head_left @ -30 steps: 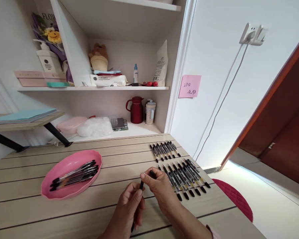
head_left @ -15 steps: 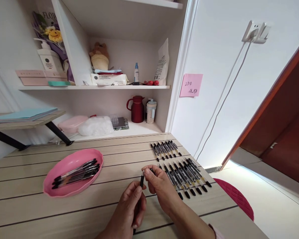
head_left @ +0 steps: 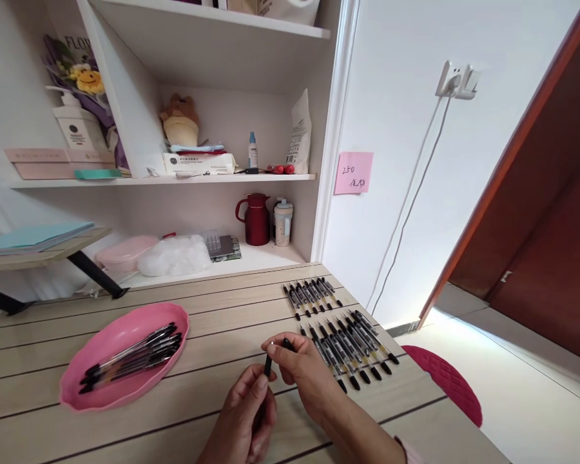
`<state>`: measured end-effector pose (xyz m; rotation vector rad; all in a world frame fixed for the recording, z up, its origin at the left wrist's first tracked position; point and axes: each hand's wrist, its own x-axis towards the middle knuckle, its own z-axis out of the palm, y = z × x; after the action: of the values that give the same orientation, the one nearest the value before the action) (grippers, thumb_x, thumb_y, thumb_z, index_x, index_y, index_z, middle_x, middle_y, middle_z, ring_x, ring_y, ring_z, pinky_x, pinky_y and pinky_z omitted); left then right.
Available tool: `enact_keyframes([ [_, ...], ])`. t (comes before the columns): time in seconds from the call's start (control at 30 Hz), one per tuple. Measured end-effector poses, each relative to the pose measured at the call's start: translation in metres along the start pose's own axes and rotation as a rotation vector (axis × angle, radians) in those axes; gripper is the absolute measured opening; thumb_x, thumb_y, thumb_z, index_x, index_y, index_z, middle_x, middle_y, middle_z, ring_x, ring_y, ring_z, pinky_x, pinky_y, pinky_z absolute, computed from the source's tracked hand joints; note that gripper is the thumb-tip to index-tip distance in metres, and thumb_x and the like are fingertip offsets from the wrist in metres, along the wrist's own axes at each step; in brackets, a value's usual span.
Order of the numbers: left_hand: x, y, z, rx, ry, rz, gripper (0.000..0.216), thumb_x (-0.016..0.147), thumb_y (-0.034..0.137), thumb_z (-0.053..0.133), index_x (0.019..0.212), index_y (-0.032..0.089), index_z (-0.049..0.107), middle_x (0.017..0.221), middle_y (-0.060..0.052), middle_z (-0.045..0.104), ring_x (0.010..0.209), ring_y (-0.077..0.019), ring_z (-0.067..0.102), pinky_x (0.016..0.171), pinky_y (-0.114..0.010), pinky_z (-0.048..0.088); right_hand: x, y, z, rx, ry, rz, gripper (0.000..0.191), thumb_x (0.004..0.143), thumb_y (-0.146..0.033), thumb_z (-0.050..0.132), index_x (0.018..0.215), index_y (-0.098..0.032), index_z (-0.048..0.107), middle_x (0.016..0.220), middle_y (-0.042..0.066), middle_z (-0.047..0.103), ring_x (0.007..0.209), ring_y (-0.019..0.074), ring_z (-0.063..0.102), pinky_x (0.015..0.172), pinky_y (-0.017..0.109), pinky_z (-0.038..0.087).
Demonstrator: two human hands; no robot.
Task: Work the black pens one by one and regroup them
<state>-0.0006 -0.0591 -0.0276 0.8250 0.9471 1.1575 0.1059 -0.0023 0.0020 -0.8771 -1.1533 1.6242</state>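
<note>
My left hand [head_left: 249,412] is closed around a gel pen [head_left: 268,366] whose black grip points up and away from me. My right hand [head_left: 302,370] meets it at the tip, thumb and forefinger pinched there. A small black piece, looking like a pen cap [head_left: 287,344], sticks out between the right hand's fingers; most of it is hidden. Just right of that hand lies a row of uncapped black pens [head_left: 350,348], with a shorter row of pen parts [head_left: 312,296] behind it. Several capped pens [head_left: 130,361] rest in a pink oval tray [head_left: 72,393] on the left.
The wooden-slat table [head_left: 212,322] runs back to a white shelf unit. On its lowest level stand a red jug [head_left: 257,220], a pale cup [head_left: 283,222] and a plastic bag [head_left: 174,256]. A small raised stand [head_left: 96,274] is at the left. A red stool [head_left: 444,380] sits beyond the right edge.
The camera view has shifted, so the whole scene appears moved left and slightly down. My hands stay together at the pen tip, with the right fingertips covering more of it.
</note>
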Motion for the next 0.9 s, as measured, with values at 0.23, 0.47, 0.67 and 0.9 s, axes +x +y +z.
enact_keyframes([
  [0.23, 0.0, 0.002, 0.002, -0.023, 0.017, -0.015, 0.032, 0.073, 0.05, 0.052, 0.085, 0.022, 0.045, 0.048, 0.009, 0.048, 0.025, 0.0004, 0.017, 0.027, -0.014, 0.014, 0.001, 0.003, -0.001, -0.02, -0.001, -0.038, 0.032, 0.057, -0.04, 0.07, 0.063, -0.015, 0.053, 0.047, -0.006, 0.047, 0.039, 0.0034, 0.031, 0.039, 0.02, 0.015],
  [0.47, -0.006, 0.005, 0.003, -0.085, 0.017, -0.09, 0.027, 0.076, 0.046, 0.051, 0.081, 0.021, 0.045, 0.052, 0.009, 0.046, 0.028, 0.0011, 0.019, 0.03, -0.014, 0.01, 0.002, 0.011, -0.005, 0.019, 0.015, 0.034, 0.031, 0.064, -0.043, 0.066, 0.067, -0.016, 0.051, 0.04, -0.01, 0.039, 0.035, 0.0023, 0.022, 0.038, 0.02, 0.013],
  [0.67, -0.004, 0.004, -0.001, -0.146, -0.011, -0.118, 0.027, 0.076, 0.048, 0.051, 0.083, 0.022, 0.044, 0.052, 0.01, 0.046, 0.028, 0.0008, 0.02, 0.031, -0.015, 0.009, 0.003, 0.015, -0.004, 0.101, -0.014, 0.057, 0.038, 0.065, -0.045, 0.064, 0.084, -0.013, 0.057, 0.054, -0.005, 0.05, 0.037, 0.0019, 0.028, 0.038, 0.021, 0.014],
  [0.9, -0.005, 0.002, -0.001, -0.15, -0.028, -0.114, 0.028, 0.076, 0.048, 0.052, 0.083, 0.022, 0.045, 0.052, 0.01, 0.046, 0.027, 0.001, 0.021, 0.031, -0.015, 0.009, 0.005, 0.018, -0.003, 0.052, 0.006, 0.048, 0.033, 0.06, -0.041, 0.07, 0.067, -0.015, 0.053, 0.041, -0.01, 0.035, 0.035, 0.0019, 0.022, 0.038, 0.02, 0.013],
])
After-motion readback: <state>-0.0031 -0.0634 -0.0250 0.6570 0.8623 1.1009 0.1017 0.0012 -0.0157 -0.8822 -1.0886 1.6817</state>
